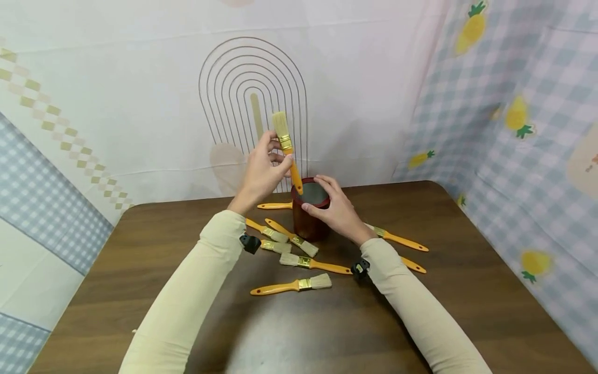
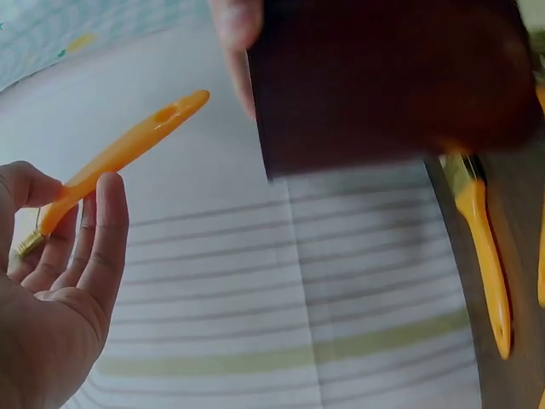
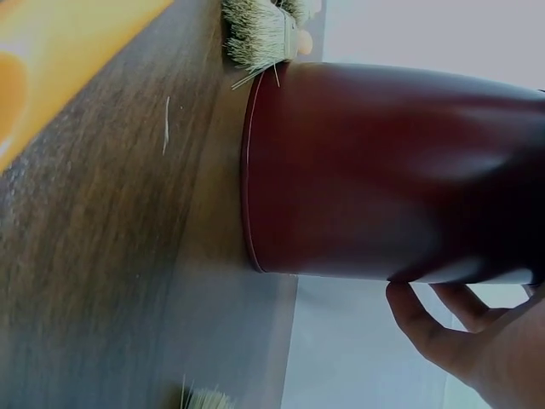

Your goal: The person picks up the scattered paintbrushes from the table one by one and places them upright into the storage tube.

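My left hand (image 1: 258, 174) pinches a paintbrush (image 1: 296, 175) by its orange handle between thumb and fingers. The brush is nearly upright, pale bristles on top, with its handle end over the mouth of a dark red cup (image 1: 309, 223). In the left wrist view the handle (image 2: 136, 143) points toward the cup (image 2: 383, 85). My right hand (image 1: 342, 212) holds the cup near its rim, thumb on the near side and fingers on the far side. Seen from the right wrist, fingertips of that hand (image 3: 477, 341) rest against the cup's wall (image 3: 366, 170), and the base stands on the table.
Several similar paintbrushes lie on the brown wooden table (image 1: 187, 291). One brush (image 1: 291, 284) lies nearest the front, another (image 1: 322, 264) just behind it, and more sit left of the cup and by the right wrist (image 1: 404, 241). A patterned cloth (image 1: 355, 104) hangs behind the table.
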`<state>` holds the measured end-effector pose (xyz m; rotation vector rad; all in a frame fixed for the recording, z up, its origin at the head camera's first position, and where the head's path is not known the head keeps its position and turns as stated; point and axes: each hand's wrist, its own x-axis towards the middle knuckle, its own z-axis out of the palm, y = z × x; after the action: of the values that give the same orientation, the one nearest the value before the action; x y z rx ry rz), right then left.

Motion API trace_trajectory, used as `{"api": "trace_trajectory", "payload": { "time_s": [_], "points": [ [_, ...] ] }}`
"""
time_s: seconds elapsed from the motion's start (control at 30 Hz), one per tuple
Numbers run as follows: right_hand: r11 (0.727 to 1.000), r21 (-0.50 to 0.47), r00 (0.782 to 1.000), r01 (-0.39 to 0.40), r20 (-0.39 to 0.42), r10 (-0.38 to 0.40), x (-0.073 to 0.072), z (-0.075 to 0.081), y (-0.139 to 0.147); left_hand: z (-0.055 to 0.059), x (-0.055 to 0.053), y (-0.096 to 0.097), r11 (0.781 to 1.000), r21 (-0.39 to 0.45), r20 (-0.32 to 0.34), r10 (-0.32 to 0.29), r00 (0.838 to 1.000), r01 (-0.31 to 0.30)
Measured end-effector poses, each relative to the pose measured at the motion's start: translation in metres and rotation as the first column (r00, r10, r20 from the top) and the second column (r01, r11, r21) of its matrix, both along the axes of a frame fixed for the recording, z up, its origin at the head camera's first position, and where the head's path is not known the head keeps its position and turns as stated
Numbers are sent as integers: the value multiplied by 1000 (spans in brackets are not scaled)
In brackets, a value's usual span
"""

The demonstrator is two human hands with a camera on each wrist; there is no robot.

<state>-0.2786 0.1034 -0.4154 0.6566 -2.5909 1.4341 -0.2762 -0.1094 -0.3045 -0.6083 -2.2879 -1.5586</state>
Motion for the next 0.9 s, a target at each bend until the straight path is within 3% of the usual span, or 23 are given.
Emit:
{"api": "trace_trajectory", "payload": {
  "time_s": [0.27,0.37,0.53,0.67,0.8,0.9],
  "points": [
    [999,-50,1000,-6,4,6,-2,2,-8,-12,-16,16,999,-44,21,-14,1000,15],
    [999,-47,1000,-15,-5,15,-2,1,-9,-21,-19,17,997,-69,8,25,1000,-25],
    [999,-34,1000,6,-3,-6,4,-2,4,-43,-19,27,981,-187,-3,44,999,-44],
    [1000,-19,1000,25,-4,-25,9,-1,14,-56,-14,33,964,-266,49,38,998,-23],
    [1000,-10,999,13,-29,-13,7,4,16,-55,-11,32,951,-309,94,65,994,-33],
    [1000,-14,999,13,-37,-14,5,6,16,-49,-8,31,934,-358,128,50,990,-1]
  ]
}}
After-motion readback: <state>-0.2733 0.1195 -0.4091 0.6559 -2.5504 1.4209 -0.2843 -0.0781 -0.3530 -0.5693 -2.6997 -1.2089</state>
